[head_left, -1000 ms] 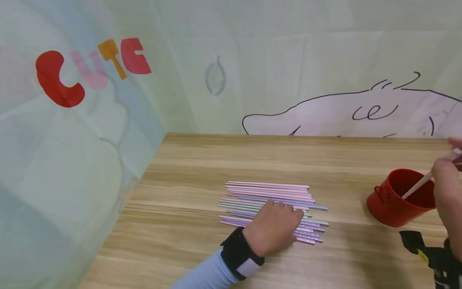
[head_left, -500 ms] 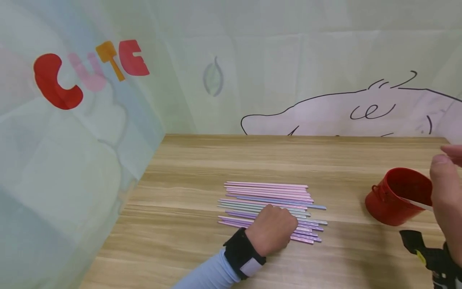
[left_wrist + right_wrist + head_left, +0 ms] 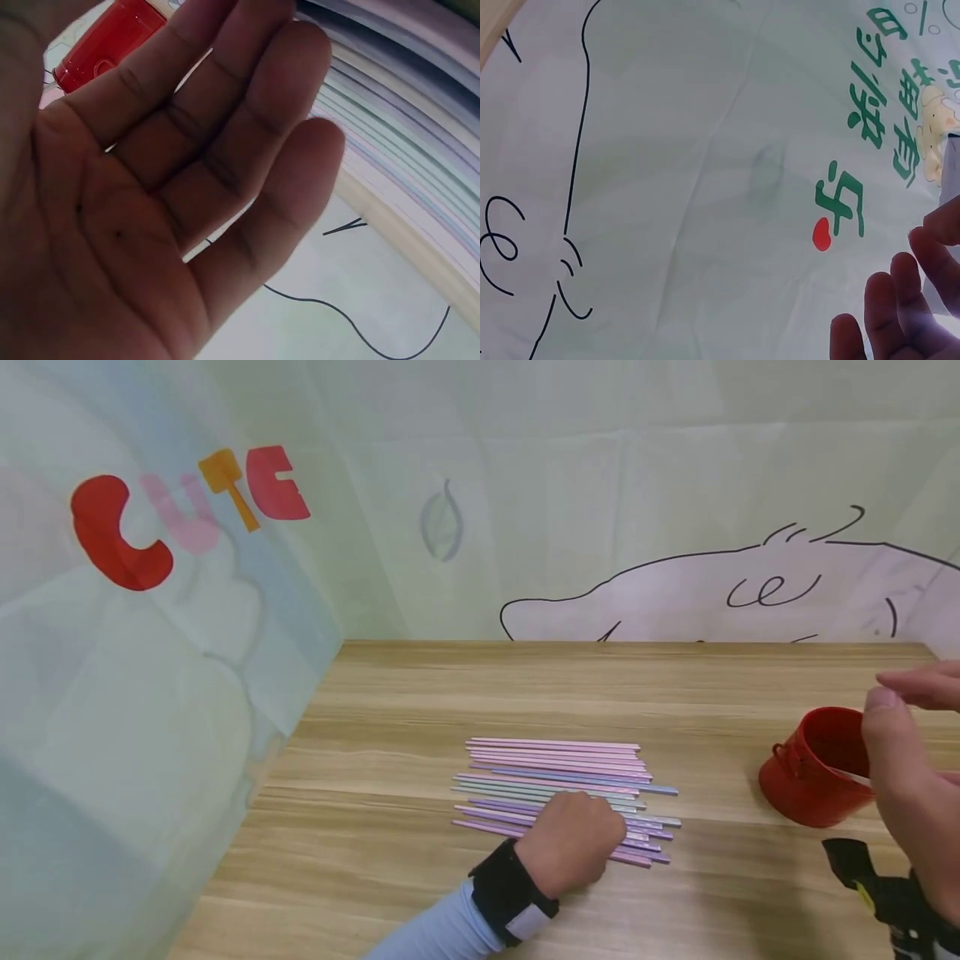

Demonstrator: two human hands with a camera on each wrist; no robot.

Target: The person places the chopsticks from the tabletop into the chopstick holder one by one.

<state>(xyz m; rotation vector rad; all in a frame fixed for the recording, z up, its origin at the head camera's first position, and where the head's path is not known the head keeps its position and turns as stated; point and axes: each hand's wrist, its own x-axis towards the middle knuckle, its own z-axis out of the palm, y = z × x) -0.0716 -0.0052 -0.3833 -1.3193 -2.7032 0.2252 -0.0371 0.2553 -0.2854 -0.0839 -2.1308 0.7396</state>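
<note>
Several slender pastel sticks, pink, purple, green and blue, lie side by side on the wooden table. My left hand rests over the near part of the row; in the left wrist view its fingers are loosely bent beside the sticks, with nothing in the palm. To the right stands a small red bucket, with a pale stick leaning inside against its rim. My right hand is held beside the bucket, thumb and fingers apart and holding nothing; it hides the bucket's right side.
A pale printed sheet with line drawings rises behind the table. Coloured letters mark the sheet on the left. A black camera mount is strapped at my right wrist.
My right hand has let go of the pale stick, which now leans in the bucket, and has shifted left in view. My left hand has drawn slightly nearer to me over the sticks.
</note>
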